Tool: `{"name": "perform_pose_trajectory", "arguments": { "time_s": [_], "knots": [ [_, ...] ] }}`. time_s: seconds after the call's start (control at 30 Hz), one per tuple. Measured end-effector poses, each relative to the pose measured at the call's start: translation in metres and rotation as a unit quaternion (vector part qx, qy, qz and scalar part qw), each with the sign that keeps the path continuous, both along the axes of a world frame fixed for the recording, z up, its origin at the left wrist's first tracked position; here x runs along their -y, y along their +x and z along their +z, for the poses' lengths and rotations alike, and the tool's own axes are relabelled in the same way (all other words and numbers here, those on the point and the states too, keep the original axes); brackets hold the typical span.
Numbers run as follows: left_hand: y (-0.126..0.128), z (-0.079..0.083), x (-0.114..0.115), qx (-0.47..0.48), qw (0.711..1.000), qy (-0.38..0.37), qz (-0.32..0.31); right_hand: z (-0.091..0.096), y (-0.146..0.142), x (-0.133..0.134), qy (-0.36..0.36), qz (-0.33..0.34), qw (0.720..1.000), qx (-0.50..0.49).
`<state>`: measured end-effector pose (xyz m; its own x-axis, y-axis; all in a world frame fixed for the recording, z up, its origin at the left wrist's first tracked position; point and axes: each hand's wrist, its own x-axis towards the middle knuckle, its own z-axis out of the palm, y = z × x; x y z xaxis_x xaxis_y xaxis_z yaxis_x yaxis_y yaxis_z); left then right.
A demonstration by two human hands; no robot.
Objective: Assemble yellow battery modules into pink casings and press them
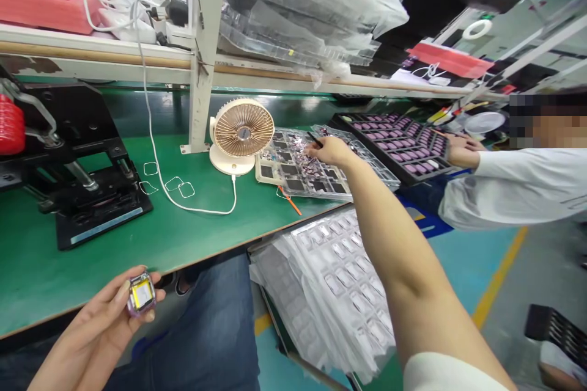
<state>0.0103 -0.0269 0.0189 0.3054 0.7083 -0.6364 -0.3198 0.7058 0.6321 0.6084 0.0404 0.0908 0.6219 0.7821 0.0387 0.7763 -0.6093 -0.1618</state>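
My left hand [110, 314] grips a small square device housing [141, 293] by its edges, above the table's front edge. The housing has a purplish clear rim and shows a yellow-framed pale square inside. Far forward, my right hand [332, 150] is closed around a thin black tool [315, 140], whose exact kind I cannot make out. That hand is over a clear plastic tray [337, 187] with dark square pieces and a heap of small shiny purplish parts. My fingers hide some of the heap.
A small fan [243, 134] stands behind the tray, its white cable [202, 212] crossing the green table [183, 238]. A black press [87, 165] is at left. Below the table edge lie stacked clear blister trays [339, 256]. At right, a co-worker's hand [461, 148] touches a black tray [401, 174].
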Motion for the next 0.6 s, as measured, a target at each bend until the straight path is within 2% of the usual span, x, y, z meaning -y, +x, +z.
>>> {"name": "perform_pose_trajectory", "arguments": {
  "time_s": [0.1, 0.17, 0.27, 0.3, 0.33, 0.37, 0.43, 0.5, 0.6],
  "knots": [
    [-0.001, -0.003, -0.003, 0.010, 1.000, -0.001, 0.003, 0.016, -0.016, 0.016, 0.051, -0.014, 0.999, 0.008],
    [0.004, -0.001, -0.003, 0.031, 0.999, 0.013, 0.017, 0.020, -0.044, 0.029, 0.102, -0.013, 0.995, 0.014],
    [0.020, 0.002, -0.003, 0.087, 0.994, 0.051, 0.045, 0.007, -0.122, 0.053, 0.190, 0.041, 0.981, 0.003],
    [0.026, 0.002, -0.003, 0.102, 0.991, 0.064, 0.053, -0.001, -0.156, 0.063, 0.233, 0.094, 0.968, -0.010],
    [0.031, 0.001, -0.004, 0.112, 0.989, 0.076, 0.063, -0.011, -0.192, 0.073, 0.272, 0.168, 0.947, -0.038],
    [0.036, -0.001, -0.005, 0.116, 0.986, 0.088, 0.075, -0.021, -0.229, 0.082, 0.318, 0.250, 0.912, -0.066],
    [0.041, -0.005, -0.006, 0.114, 0.982, 0.113, 0.102, -0.038, -0.298, 0.098, 0.335, 0.414, 0.837, -0.131],
    [0.041, -0.009, -0.004, 0.107, 0.976, 0.138, 0.132, -0.052, -0.352, 0.105, 0.348, 0.479, 0.787, -0.171],
    [0.034, -0.013, 0.004, 0.095, 0.969, 0.154, 0.168, -0.068, -0.398, 0.099, 0.364, 0.492, 0.757, -0.227]
  ]
}}
